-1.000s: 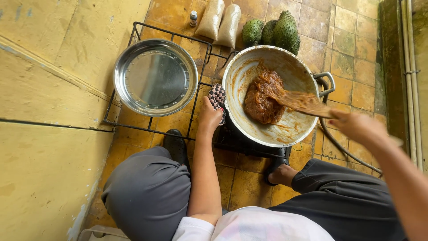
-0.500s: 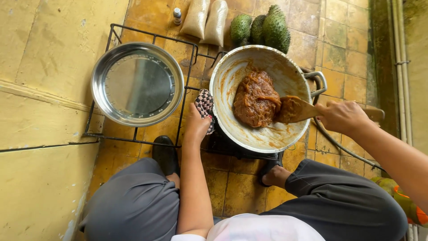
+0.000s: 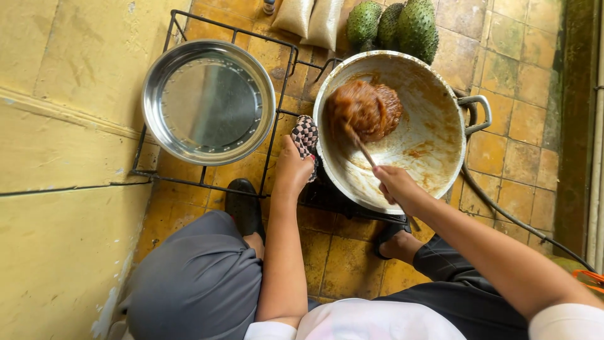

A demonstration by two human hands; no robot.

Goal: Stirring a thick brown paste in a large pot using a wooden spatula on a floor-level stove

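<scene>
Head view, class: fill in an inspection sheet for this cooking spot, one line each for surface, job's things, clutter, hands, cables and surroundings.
Surface: worn yellow floor tiles; a black wire rack stands on them.
Job's things: large metal pan with a brown paste lump inside; a wooden stirrer reaches into the lump, blurred.
Clutter: empty steel basin on the rack; two pale filled bags; three green spiky fruits.
Hands: left hand presses a checked cloth against the pan's rim; right hand grips the stirrer.
Cables: dark hose runs across the floor from under the pan.
Surroundings: yellow wall on the left; pipes on the right.
</scene>
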